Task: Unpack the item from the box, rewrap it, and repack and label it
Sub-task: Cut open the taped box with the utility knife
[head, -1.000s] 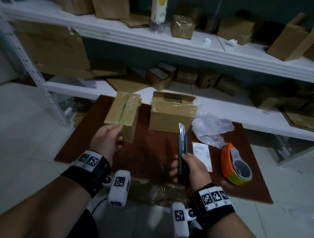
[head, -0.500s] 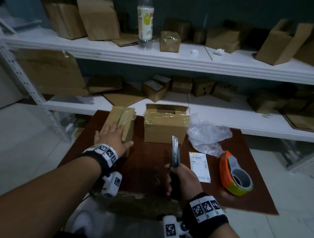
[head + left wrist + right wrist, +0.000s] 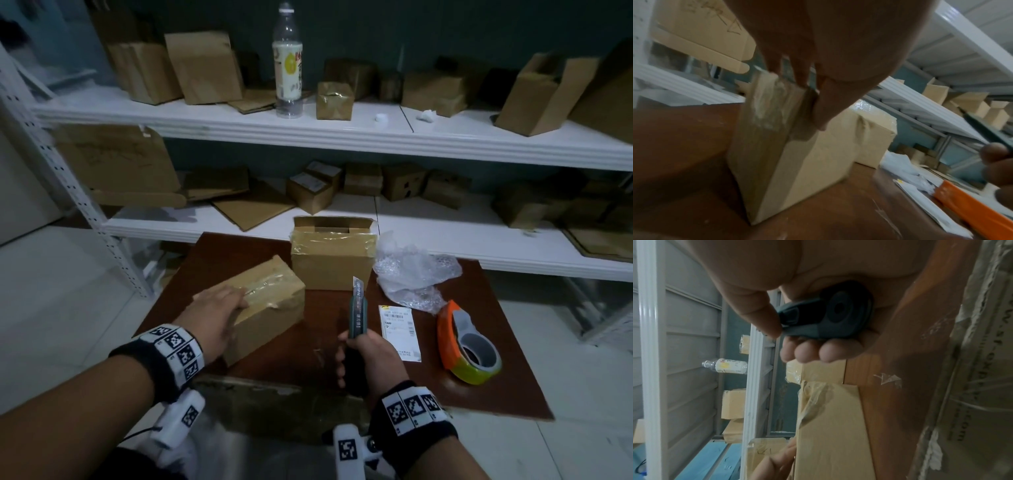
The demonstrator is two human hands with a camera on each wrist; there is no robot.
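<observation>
A sealed, taped cardboard box [image 3: 274, 301] lies slanted on the brown board [image 3: 479, 387], left of centre. My left hand [image 3: 219, 315] grips its near-left end, fingers over the top edge and thumb [image 3: 824, 110] down one side. My right hand [image 3: 366, 356] grips a dark green utility knife [image 3: 358, 308] upright, blade tip extended, just right of that box. The knife's butt [image 3: 838, 313] shows in the right wrist view. Behind stands a second box [image 3: 330, 263] with its top flaps open. A white shipping label [image 3: 399, 329] lies flat to the right of the knife.
Crumpled bubble wrap [image 3: 411, 270] sits right of the open box. An orange tape dispenser [image 3: 466, 346] stands at the board's right side. White shelves [image 3: 342, 137] behind hold several cardboard boxes and a plastic bottle [image 3: 287, 61]. A shelf upright [image 3: 68, 192] stands at left.
My left hand has taken hold of the taped box, pulled it nearer and turned it slantwise. The right hand still holds the knife upright in about the same place.
</observation>
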